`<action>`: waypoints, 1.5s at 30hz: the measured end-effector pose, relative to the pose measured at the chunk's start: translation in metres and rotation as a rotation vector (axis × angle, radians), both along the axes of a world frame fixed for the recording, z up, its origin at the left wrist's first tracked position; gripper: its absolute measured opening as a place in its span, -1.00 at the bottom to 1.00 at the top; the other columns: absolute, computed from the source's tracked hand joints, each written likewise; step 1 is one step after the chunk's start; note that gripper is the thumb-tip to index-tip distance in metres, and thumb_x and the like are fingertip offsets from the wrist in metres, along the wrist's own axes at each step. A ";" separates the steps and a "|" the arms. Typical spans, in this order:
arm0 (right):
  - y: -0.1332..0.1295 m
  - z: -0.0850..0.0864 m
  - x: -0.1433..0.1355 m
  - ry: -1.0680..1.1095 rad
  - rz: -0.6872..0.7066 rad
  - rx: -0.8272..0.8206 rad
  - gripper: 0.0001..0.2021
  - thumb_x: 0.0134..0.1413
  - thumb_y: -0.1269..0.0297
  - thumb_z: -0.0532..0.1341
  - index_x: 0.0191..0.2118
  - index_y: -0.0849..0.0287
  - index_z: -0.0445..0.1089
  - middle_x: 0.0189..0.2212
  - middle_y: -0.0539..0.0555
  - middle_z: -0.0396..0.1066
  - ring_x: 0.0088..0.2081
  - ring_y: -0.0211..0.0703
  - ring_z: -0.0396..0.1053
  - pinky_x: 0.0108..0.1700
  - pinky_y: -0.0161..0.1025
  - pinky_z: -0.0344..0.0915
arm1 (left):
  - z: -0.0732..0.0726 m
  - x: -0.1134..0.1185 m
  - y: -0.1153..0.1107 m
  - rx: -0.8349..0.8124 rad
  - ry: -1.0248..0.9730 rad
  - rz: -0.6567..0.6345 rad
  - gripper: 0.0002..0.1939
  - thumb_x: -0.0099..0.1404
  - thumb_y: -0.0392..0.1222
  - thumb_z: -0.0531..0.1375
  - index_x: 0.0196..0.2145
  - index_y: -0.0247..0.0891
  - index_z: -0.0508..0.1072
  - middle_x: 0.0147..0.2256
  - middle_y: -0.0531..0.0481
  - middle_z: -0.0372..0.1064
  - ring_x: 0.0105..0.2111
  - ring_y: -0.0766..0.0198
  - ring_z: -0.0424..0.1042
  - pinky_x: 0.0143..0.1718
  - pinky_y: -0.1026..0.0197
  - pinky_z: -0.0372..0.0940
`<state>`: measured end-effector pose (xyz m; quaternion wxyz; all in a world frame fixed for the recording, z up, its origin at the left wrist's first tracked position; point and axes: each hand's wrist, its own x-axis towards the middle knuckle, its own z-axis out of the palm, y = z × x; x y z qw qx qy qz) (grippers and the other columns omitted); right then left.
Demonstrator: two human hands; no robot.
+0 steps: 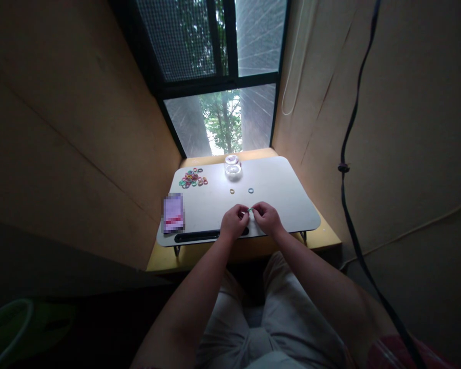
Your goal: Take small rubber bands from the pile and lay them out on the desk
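Note:
Over the front middle of the white folding table [215,210], my left hand [235,220] and my right hand [267,218] meet at the fingertips. Between them they pinch a small green hair tie [250,209], mostly covered by the fingers. Just beyond my hands lie two single hair ties, a yellowish one [232,191] and a blue one [251,190]. A loose pile of hair ties [192,178] in mixed colours rests at the table's back left. Behind the single ties stands a clear round plastic jar [233,168].
A blurred purple packet [173,212] lies at the table's left edge. Along the front edge runs a black slot [197,236], partly behind my left hand. A window [223,118] rises behind the table, with walls close on both sides. A black cord [343,168] hangs at right.

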<state>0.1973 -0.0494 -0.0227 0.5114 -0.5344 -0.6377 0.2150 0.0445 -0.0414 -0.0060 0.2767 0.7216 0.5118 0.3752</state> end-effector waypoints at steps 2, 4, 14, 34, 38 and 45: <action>0.002 -0.002 0.001 0.025 -0.026 0.001 -0.86 0.02 0.27 0.15 -0.37 0.17 0.43 -0.43 0.05 0.44 -0.41 -0.19 0.36 -0.32 -0.27 0.30 | 0.000 0.000 0.000 -0.002 -0.001 -0.001 -0.84 0.19 -0.20 0.17 -0.26 -0.21 0.48 -0.46 0.08 0.45 -0.50 0.38 0.36 -0.40 0.31 0.22; 0.003 -0.004 0.002 0.050 -0.033 -0.015 -0.85 0.02 0.25 0.16 -0.36 0.17 0.44 -0.43 0.06 0.45 -0.43 -0.19 0.36 -0.35 -0.27 0.30 | 0.000 0.000 0.000 0.000 0.006 0.000 -0.85 0.19 -0.20 0.17 -0.27 -0.21 0.48 -0.47 0.08 0.45 -0.51 0.37 0.36 -0.40 0.30 0.22; 0.008 -0.003 0.004 0.270 0.002 -0.115 -0.81 -0.04 0.16 0.22 -0.39 0.19 0.43 -0.48 0.06 0.48 -0.43 -0.17 0.44 -0.35 -0.25 0.37 | -0.001 0.000 0.000 0.001 0.039 0.005 -0.85 0.19 -0.17 0.16 -0.28 -0.21 0.47 -0.49 0.09 0.41 -0.51 0.36 0.33 -0.41 0.30 0.19; 0.034 -0.002 0.027 0.342 -0.020 -0.189 -0.75 -0.13 0.12 0.29 -0.40 0.23 0.49 -0.50 0.09 0.50 -0.47 -0.16 0.41 -0.40 -0.24 0.35 | 0.000 0.000 0.002 0.016 0.049 -0.015 -0.88 0.21 -0.18 0.17 -0.30 -0.21 0.47 -0.45 0.06 0.43 -0.48 0.36 0.35 -0.39 0.29 0.21; 0.052 -0.007 0.047 0.170 -0.190 -0.144 -0.75 -0.10 0.14 0.25 -0.39 0.23 0.50 -0.50 0.10 0.50 -0.48 -0.15 0.39 -0.43 -0.25 0.30 | -0.001 0.000 0.003 0.007 0.054 -0.014 -0.86 0.21 -0.17 0.16 -0.30 -0.22 0.47 -0.45 0.05 0.43 -0.48 0.36 0.35 -0.39 0.29 0.20; 0.074 -0.003 0.075 0.026 -0.439 -0.118 -0.81 -0.04 0.24 0.20 -0.35 0.22 0.50 -0.43 0.16 0.51 -0.41 -0.08 0.41 -0.32 -0.20 0.29 | -0.001 0.000 0.003 0.015 0.065 -0.007 -0.87 0.21 -0.16 0.16 -0.31 -0.22 0.47 -0.45 0.05 0.43 -0.46 0.35 0.36 -0.39 0.28 0.20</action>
